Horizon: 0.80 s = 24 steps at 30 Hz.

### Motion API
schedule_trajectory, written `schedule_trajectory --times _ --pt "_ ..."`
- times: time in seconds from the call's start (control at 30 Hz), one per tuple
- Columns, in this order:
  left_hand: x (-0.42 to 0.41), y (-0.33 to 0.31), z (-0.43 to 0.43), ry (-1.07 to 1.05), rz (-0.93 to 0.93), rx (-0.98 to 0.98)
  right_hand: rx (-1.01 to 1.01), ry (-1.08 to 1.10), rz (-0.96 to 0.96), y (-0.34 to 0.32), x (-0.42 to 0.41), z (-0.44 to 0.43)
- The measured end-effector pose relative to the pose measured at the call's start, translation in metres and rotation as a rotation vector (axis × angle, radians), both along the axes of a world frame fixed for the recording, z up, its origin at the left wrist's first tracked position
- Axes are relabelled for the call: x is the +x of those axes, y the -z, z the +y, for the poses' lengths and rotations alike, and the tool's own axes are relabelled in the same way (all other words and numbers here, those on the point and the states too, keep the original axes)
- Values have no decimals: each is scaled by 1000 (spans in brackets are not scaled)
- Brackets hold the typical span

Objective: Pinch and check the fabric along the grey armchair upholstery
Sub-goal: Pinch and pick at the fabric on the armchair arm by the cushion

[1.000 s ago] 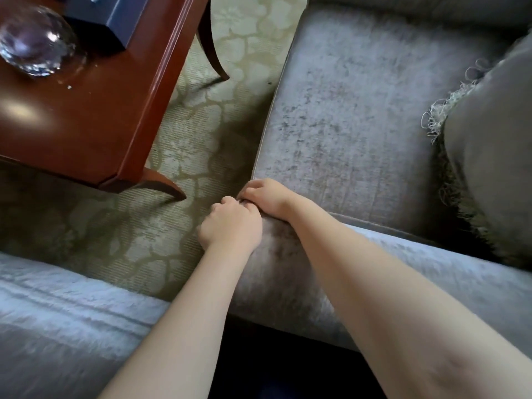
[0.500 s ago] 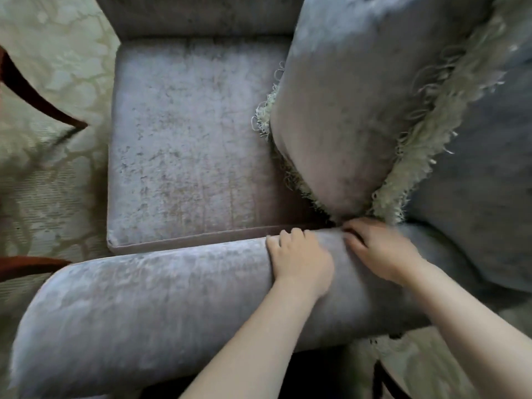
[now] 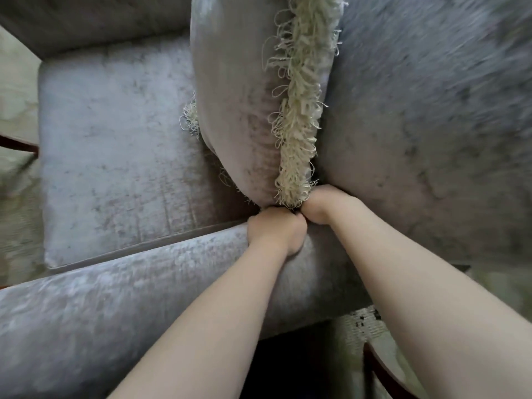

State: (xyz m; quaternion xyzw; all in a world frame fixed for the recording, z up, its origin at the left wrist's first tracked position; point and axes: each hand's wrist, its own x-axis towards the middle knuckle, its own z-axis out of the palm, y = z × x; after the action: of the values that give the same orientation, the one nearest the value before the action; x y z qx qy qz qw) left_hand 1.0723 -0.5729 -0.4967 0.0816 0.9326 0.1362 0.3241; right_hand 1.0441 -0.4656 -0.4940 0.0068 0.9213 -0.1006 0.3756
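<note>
**Head camera: two hands work the back corner of a grey armchair**

Head view, looking down: the left hand (image 3: 275, 230) and the right hand (image 3: 324, 207) meet knuckle to knuckle at the inner end of the armrest (image 3: 149, 286), where it runs into the chair's back (image 3: 417, 125). Both hands are curled closed, fingers tucked down into the crease, and they appear to be pinching the fabric there; the fingertips themselves are hidden, so exactly how much cloth each one holds cannot be told. The left hand sits on top of the armrest's rounded end, the right just beyond it against the foot of the back.

The hands are side by side, touching, probably so that one can hold the cloth taut while the other tests it, a sensible way to feel for looseness at a seam. A grey cushion (image 3: 230, 96) with a pale fringe (image 3: 296, 125) stands on edge against the back, and its lower corner comes down right onto the hands, crowding the spot and hiding the crease.

Left of the cushion lies the seat pad (image 3: 115, 145), its velvet mottled and bare. Patterned carpet (image 3: 14, 82) shows at the far left. With the hands at the armrest's inner end, the check seems to have reached the corner.
</note>
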Motion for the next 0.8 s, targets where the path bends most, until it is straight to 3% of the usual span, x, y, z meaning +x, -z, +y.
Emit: schedule_trajectory --times 0.23,0.37,0.8 --pt "5 -3 -1 2 53 -34 -13 89 138 -6 19 0" --pt "5 -5 -3 5 24 -33 66 211 144 -12 27 -6" --pt "24 -6 -12 124 21 -30 94 254 112 -27 57 -15"
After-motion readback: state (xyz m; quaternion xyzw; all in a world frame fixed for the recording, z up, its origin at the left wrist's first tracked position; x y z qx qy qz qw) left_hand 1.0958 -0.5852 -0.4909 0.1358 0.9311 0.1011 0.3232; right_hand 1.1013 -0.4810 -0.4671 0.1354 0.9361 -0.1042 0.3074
